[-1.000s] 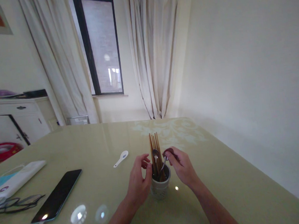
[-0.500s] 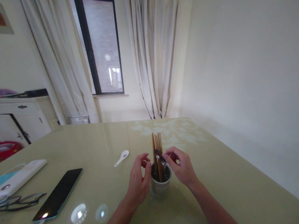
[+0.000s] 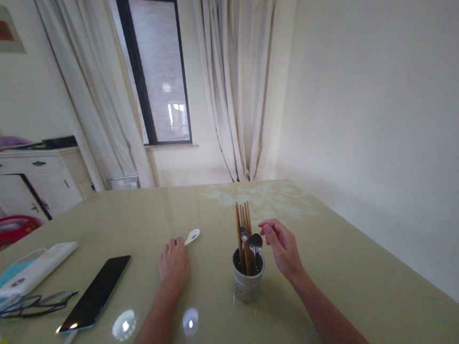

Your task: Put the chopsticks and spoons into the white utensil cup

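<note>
A white perforated holder stands on the table with several wooden chopsticks and two metal spoons upright in it. My right hand hovers just right of the spoons, fingers loosely curled and apart, holding nothing. My left hand rests palm down on the table to the left, its fingers bent over the handle end of a white ceramic spoon that lies flat on the table.
A black phone on a white cable, glasses and a white power bank lie at the left on the glossy green table. A wall runs along the right; curtains and a window stand behind.
My right hand let go of the metal spoon, which now stands in the holder. My left hand left the holder and moved left onto the white spoon's handle.
</note>
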`<state>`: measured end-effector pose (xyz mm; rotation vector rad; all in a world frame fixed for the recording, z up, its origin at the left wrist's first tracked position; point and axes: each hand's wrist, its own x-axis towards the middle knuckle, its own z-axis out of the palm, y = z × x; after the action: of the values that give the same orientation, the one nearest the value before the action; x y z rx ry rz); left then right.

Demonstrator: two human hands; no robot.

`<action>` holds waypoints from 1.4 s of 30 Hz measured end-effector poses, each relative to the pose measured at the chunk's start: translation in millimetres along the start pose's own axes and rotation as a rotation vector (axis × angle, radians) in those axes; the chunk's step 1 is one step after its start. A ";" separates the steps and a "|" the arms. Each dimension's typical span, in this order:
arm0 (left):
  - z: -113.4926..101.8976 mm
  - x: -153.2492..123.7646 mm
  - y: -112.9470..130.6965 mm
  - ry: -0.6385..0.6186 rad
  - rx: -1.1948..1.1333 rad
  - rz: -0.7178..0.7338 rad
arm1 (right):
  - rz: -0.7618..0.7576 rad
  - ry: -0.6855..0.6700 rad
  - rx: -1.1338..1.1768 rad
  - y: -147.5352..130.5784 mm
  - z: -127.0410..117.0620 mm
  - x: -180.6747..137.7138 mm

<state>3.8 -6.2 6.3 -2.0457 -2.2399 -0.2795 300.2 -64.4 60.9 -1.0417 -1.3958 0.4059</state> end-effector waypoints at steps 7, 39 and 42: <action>-17.7 -6.7 13.7 0.030 0.007 0.098 | -0.044 0.060 -0.030 0.0 0.4 -0.9; -23.9 -60.2 79.4 0.113 -1.088 0.460 | -0.492 -0.047 -0.222 -19.0 -5.2 -12.2; -16.7 -63.1 80.8 0.007 -1.194 0.510 | -0.566 -0.162 -0.294 -16.9 -1.6 -12.4</action>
<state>89.2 -64.4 16.2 -2.9177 -1.4885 -1.8742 293.7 -83.5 66.9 -0.8052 -1.8582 -0.1391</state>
